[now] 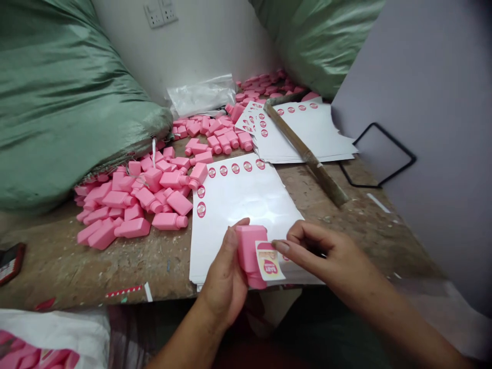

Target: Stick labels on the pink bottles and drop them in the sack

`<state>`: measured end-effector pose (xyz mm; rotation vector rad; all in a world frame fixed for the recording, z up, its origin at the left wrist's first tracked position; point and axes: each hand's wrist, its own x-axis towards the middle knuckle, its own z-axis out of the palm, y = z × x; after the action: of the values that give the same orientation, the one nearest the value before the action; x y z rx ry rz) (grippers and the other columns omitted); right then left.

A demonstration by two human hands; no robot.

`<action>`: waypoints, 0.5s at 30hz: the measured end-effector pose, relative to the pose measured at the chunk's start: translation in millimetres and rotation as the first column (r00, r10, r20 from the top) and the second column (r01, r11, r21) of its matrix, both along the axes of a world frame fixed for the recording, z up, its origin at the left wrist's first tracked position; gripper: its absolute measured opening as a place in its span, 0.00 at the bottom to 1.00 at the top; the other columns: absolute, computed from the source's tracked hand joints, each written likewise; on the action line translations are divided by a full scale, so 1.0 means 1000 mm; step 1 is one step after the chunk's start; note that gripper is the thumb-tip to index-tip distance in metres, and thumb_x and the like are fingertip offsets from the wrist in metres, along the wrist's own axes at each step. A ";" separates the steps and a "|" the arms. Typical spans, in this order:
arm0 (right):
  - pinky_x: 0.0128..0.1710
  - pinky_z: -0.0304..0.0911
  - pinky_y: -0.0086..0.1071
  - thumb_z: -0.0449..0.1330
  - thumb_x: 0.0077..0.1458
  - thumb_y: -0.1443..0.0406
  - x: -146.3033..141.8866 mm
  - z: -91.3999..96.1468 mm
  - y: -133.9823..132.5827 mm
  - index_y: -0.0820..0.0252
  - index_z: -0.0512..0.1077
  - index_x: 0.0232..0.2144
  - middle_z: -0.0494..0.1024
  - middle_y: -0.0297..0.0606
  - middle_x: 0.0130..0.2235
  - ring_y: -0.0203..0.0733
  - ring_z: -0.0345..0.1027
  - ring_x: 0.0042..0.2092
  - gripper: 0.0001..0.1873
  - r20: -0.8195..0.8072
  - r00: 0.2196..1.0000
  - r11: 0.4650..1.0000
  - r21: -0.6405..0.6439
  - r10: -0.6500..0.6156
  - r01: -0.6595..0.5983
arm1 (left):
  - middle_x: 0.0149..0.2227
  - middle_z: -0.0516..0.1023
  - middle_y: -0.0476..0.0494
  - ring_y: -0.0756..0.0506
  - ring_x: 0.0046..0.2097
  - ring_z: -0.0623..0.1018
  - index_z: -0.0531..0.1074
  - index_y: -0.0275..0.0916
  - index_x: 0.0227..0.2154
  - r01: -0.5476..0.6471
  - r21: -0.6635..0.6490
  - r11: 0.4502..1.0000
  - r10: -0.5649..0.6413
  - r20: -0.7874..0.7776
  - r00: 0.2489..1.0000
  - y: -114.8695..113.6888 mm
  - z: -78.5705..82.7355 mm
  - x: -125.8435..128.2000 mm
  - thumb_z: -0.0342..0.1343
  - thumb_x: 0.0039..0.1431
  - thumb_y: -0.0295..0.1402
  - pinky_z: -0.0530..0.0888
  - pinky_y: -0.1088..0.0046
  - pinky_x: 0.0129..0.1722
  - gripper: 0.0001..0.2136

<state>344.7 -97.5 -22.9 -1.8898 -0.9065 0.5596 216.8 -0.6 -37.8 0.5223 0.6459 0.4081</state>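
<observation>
My left hand is wrapped round a pink plastic bottle, held at the table's front edge with its neck towards me. Between the thumb and fingers of my right hand is the corner of a white-edged label sticker with "BABY" in a pink shape. The label lies against or just over the bottle's right side; I cannot tell how much of it is stuck. Beneath both hands is a stack of white sticker sheets, with small oval stickers along its far and left edges.
Many pink bottles are heaped on the left, by a large green sack. A wooden stick lies across more sticker sheets. A black wire frame leans at right; a phone-like device sits far left.
</observation>
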 end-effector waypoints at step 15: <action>0.19 0.53 0.28 0.57 0.50 0.53 -0.006 -0.006 0.002 0.56 0.62 0.17 0.63 0.29 0.17 0.34 0.57 0.20 0.18 0.134 0.991 1.000 0.004 -0.026 0.026 | 0.48 0.73 0.40 0.44 0.45 0.74 0.67 0.39 0.51 0.051 0.063 0.997 -0.053 0.038 0.998 -0.008 -0.001 -0.006 0.57 0.58 0.45 0.73 0.64 0.45 0.22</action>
<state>339.1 -95.0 -29.2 -1.9528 -0.9671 0.4199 210.7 -8.8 -38.4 0.5878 0.5816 0.3897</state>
